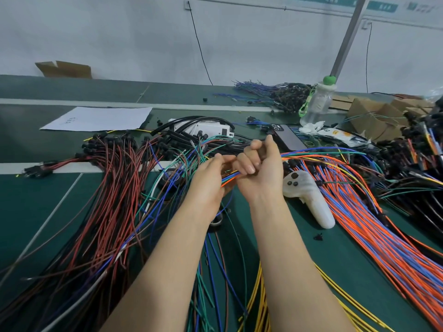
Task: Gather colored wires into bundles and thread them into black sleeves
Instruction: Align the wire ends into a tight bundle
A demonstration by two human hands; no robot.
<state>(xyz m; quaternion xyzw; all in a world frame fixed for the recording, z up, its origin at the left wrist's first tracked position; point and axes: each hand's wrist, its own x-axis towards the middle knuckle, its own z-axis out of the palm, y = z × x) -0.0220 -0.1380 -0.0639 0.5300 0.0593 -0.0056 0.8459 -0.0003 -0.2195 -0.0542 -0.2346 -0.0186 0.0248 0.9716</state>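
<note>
Both hands meet above the middle of the green table [335, 248]. My left hand [211, 178] and my right hand [260, 164] each curl round one thin bundle of colored wires [231, 177], orange, blue, yellow and green. From my right hand the bundle trails off to the right [318, 156]. Black sleeves [182, 137] lie in a loose pile just behind the hands. A big fan of orange and blue wires [374, 226] lies right, red and black wires [107, 188] left, and yellow wires [259, 295] lie near the front edge.
A white handheld controller [309, 197] lies right of my right wrist. A phone [285, 137], a clear bottle with a green cap [318, 101], cardboard boxes [374, 113], a sheet of paper [100, 118] and a roll of black tape [171, 178] are also on the table.
</note>
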